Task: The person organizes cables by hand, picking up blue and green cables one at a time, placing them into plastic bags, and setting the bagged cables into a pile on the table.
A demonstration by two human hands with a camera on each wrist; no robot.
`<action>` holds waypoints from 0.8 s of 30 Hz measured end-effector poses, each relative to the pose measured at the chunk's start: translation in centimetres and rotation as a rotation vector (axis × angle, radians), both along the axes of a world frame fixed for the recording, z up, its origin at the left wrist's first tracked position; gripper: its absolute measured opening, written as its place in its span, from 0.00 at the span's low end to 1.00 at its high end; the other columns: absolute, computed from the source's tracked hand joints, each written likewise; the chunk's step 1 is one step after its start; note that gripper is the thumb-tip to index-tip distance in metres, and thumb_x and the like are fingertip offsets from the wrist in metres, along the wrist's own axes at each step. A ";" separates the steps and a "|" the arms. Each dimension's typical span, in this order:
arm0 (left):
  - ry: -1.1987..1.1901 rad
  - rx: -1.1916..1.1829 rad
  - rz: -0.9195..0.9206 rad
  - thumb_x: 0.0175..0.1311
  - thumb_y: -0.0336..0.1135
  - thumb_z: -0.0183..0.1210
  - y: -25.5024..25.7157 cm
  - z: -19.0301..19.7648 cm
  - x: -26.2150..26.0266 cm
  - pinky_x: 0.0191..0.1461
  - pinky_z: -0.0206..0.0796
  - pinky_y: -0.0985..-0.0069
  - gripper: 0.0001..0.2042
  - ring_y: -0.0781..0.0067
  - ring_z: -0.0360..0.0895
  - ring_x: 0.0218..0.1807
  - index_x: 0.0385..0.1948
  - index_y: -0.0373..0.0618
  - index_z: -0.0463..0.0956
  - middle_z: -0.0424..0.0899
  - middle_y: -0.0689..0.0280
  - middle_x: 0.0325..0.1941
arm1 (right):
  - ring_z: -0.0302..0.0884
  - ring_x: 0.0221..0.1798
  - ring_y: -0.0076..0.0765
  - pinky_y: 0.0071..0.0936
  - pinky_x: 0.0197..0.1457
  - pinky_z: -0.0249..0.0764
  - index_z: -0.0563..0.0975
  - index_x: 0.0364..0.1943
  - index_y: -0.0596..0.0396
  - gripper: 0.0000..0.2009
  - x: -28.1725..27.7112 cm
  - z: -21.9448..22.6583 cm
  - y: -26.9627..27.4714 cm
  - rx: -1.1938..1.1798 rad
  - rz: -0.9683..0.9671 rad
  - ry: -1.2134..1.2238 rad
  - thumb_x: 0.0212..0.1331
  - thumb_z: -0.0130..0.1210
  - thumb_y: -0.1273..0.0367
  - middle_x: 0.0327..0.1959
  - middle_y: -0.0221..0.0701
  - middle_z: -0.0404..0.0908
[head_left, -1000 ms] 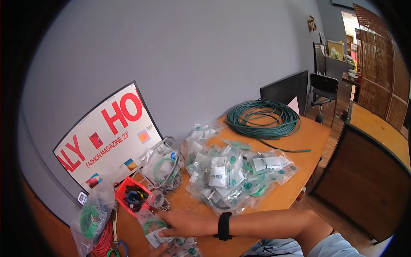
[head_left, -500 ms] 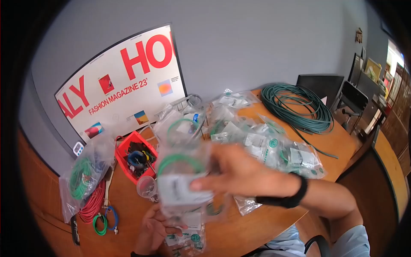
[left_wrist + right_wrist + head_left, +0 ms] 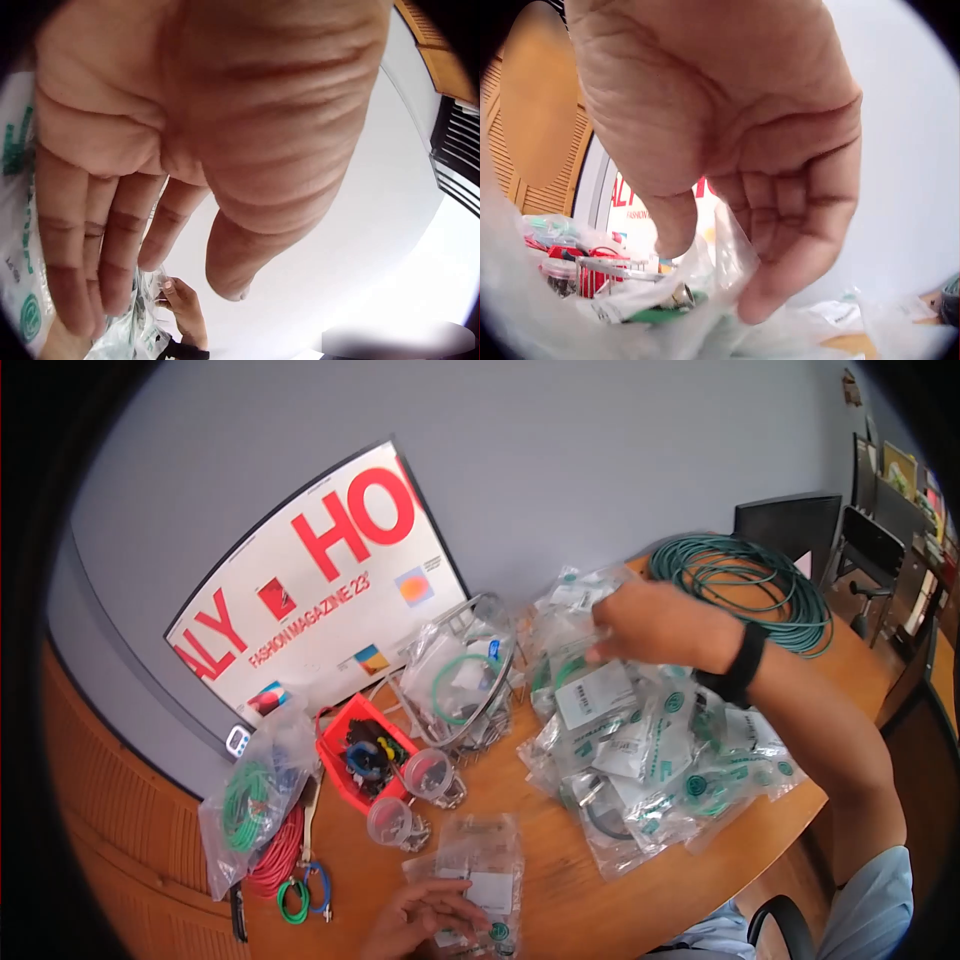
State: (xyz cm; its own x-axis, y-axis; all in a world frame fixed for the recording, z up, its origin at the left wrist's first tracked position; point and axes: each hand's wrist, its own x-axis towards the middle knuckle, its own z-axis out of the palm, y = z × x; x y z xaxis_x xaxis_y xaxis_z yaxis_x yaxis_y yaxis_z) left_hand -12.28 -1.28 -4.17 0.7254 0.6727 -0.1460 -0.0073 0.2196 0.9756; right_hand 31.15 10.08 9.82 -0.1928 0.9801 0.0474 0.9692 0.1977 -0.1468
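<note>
My right hand [image 3: 660, 625] is over the left part of a heap of clear plastic bags [image 3: 665, 760]. It holds the upper part of a clear plastic bag [image 3: 590, 698] with a white label and a green cable inside. In the right wrist view, the plastic [image 3: 731, 251] rises between the thumb and the curled fingers. My left hand [image 3: 425, 915] lies near the table's front with its fingers loosely extended, overlapping another labelled clear bag [image 3: 492, 890]. The left wrist view shows that palm [image 3: 187, 112] with nothing gripped.
A red bin [image 3: 365, 755] of tools stands beside two clear cups [image 3: 435, 775] of small parts. Behind is a wire basket [image 3: 465, 690] with bagged cable. Red cable [image 3: 278, 855] and bagged green cable [image 3: 245, 805] lie left; a dark green coil [image 3: 740, 595] sits back right.
My right hand has carried the labelled bag from the front, up and rightward onto the heap. My left hand stays near the front by the other bag. The head view has shifted.
</note>
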 end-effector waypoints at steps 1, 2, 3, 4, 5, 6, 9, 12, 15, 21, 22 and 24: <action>0.008 0.092 0.172 0.65 0.57 0.62 -0.9 0.0 0.1 0.43 0.80 0.60 0.37 0.45 0.85 0.45 0.64 0.34 0.66 0.84 0.42 0.49 | 0.87 0.38 0.41 0.32 0.41 0.80 0.80 0.38 0.65 0.15 0.3 -0.1 -0.3 0.225 0.000 -0.145 0.60 0.65 0.64 0.33 0.42 0.85; -0.119 0.009 0.127 0.71 0.44 0.59 -1.1 1.7 0.6 0.53 0.76 0.63 0.23 0.56 0.83 0.53 0.59 0.34 0.73 0.83 0.49 0.53 | 0.85 0.36 0.44 0.35 0.39 0.79 0.80 0.39 0.63 0.13 1.4 -0.8 -0.4 0.505 0.134 -0.093 0.62 0.62 0.64 0.31 0.43 0.83; -0.104 -0.009 0.193 0.71 0.44 0.59 -1.6 3.1 0.5 0.53 0.76 0.63 0.23 0.56 0.83 0.53 0.59 0.34 0.73 0.83 0.49 0.53 | 0.84 0.34 0.47 0.38 0.38 0.78 0.80 0.39 0.61 0.11 2.1 -1.3 -0.2 0.785 0.277 -0.015 0.64 0.59 0.65 0.28 0.43 0.82; 0.027 0.071 0.283 0.71 0.40 0.60 -2.1 4.3 0.2 0.50 0.77 0.66 0.19 0.58 0.84 0.50 0.54 0.33 0.76 0.85 0.51 0.49 | 0.83 0.34 0.45 0.36 0.36 0.77 0.80 0.41 0.61 0.10 1.4 -0.4 -1.5 0.674 0.309 0.172 0.65 0.57 0.67 0.29 0.43 0.81; 0.159 0.148 0.368 0.71 0.36 0.60 -2.6 5.2 -0.2 0.48 0.77 0.68 0.15 0.60 0.86 0.46 0.50 0.33 0.78 0.87 0.52 0.45 | 0.83 0.34 0.42 0.33 0.34 0.77 0.79 0.42 0.62 0.08 0.5 1.0 -3.5 0.553 0.341 0.343 0.66 0.56 0.70 0.30 0.43 0.81; 0.240 0.191 0.498 0.70 0.33 0.60 -2.6 5.9 -0.7 0.45 0.77 0.69 0.11 0.63 0.86 0.43 0.46 0.34 0.80 0.87 0.55 0.42 | 0.82 0.31 0.38 0.29 0.32 0.76 0.80 0.42 0.61 0.08 -0.7 1.1 -5.5 0.428 0.340 0.588 0.66 0.56 0.70 0.29 0.42 0.81; 0.493 0.396 0.856 0.67 0.28 0.62 -2.4 5.6 -5.0 0.37 0.75 0.73 0.07 0.68 0.85 0.35 0.41 0.35 0.81 0.88 0.61 0.33 | 0.80 0.25 0.31 0.21 0.25 0.73 0.82 0.44 0.58 0.08 -2.1 0.7 -11.8 -0.108 0.356 0.833 0.66 0.57 0.70 0.27 0.37 0.79; 1.107 0.831 0.975 0.64 0.28 0.64 -2.7 5.7 -9.1 0.42 0.75 0.68 0.09 0.61 0.84 0.40 0.42 0.35 0.80 0.87 0.56 0.37 | 0.80 0.23 0.35 0.26 0.23 0.74 0.82 0.43 0.58 0.08 -3.0 -2.7 -12.7 -0.047 0.740 0.643 0.64 0.59 0.70 0.26 0.34 0.79; 1.378 0.990 0.814 0.60 0.30 0.67 -3.5 5.8 -11.5 0.50 0.72 0.63 0.13 0.52 0.80 0.50 0.43 0.34 0.78 0.83 0.51 0.47 | 0.81 0.25 0.38 0.31 0.25 0.77 0.82 0.44 0.57 0.09 -3.9 -3.7 -13.0 -0.167 0.935 0.429 0.62 0.60 0.70 0.27 0.33 0.80; 1.372 0.732 0.810 0.57 0.32 0.69 -4.1 2.2 -11.9 0.60 0.69 0.59 0.15 0.45 0.76 0.58 0.44 0.38 0.77 0.79 0.49 0.54 | 0.81 0.28 0.46 0.38 0.30 0.78 0.80 0.47 0.54 0.10 -5.1 -4.4 -11.6 -0.194 0.900 0.486 0.63 0.59 0.69 0.29 0.36 0.81; 1.364 0.779 0.838 0.57 0.31 0.68 -4.0 1.7 -12.1 0.61 0.68 0.59 0.14 0.44 0.74 0.60 0.43 0.38 0.77 0.78 0.49 0.56 | 0.81 0.29 0.47 0.39 0.32 0.78 0.80 0.47 0.54 0.10 -5.0 -4.5 -11.6 -0.217 0.891 0.462 0.63 0.59 0.69 0.29 0.36 0.81; 1.351 0.824 0.871 0.58 0.30 0.67 -4.2 1.2 -11.9 0.63 0.67 0.59 0.13 0.42 0.72 0.62 0.42 0.37 0.77 0.77 0.49 0.57 | 0.82 0.30 0.48 0.39 0.33 0.79 0.80 0.47 0.54 0.10 -5.0 -4.9 -11.6 -0.240 0.885 0.431 0.64 0.59 0.69 0.30 0.37 0.82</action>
